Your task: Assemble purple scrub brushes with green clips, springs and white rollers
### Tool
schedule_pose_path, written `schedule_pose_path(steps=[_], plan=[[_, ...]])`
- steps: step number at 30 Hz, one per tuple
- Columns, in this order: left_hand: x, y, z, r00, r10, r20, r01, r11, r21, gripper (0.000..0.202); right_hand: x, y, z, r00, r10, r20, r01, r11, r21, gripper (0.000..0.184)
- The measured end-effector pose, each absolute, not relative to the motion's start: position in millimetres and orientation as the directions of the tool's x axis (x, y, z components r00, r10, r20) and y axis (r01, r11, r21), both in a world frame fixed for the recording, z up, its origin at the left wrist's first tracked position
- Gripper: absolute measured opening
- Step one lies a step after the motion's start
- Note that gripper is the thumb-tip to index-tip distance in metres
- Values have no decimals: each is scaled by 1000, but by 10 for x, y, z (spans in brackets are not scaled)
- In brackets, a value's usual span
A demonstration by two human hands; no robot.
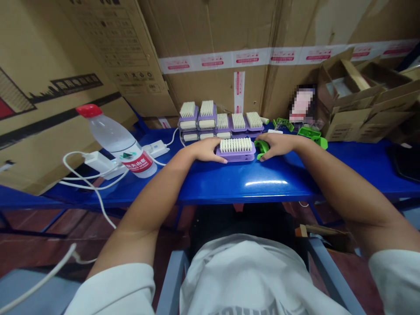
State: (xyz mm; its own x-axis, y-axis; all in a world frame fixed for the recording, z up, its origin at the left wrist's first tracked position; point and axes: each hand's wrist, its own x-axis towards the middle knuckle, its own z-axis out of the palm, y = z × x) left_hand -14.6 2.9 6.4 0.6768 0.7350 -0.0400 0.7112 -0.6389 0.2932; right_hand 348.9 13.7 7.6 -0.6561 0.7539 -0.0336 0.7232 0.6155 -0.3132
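Observation:
At the middle of the blue table lies a purple brush [235, 148] with rows of cream tufts facing up. My left hand [207, 150] grips its left end, the thumb along the near side and the fingers behind. Just right of the brush, my right hand [278, 144] is curled around a green curved plastic piece [261, 147], its fingertips partly hidden. Behind my hands, several more purple pieces with cream tufts [206, 109] stand stacked in a row. Further right are a green plastic part [284, 124] and other green pieces [310, 132].
A red-capped water bottle [113, 135] leans at the left, beside a white power strip [155, 148] and loose white cables [98, 190]. Cardboard boxes [354, 103] stand at the right rear. A large cardboard sheet [213, 35] backs the blue table [223, 183]. A dark flat object [407, 164] lies far right.

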Motion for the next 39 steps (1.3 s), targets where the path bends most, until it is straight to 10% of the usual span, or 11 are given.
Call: schedule_pose_path(steps=[39], plan=[[-158, 44, 37, 689, 725, -19, 693, -650, 310, 99, 3509, 245, -52, -714, 699, 34, 654, 683, -324, 96]])
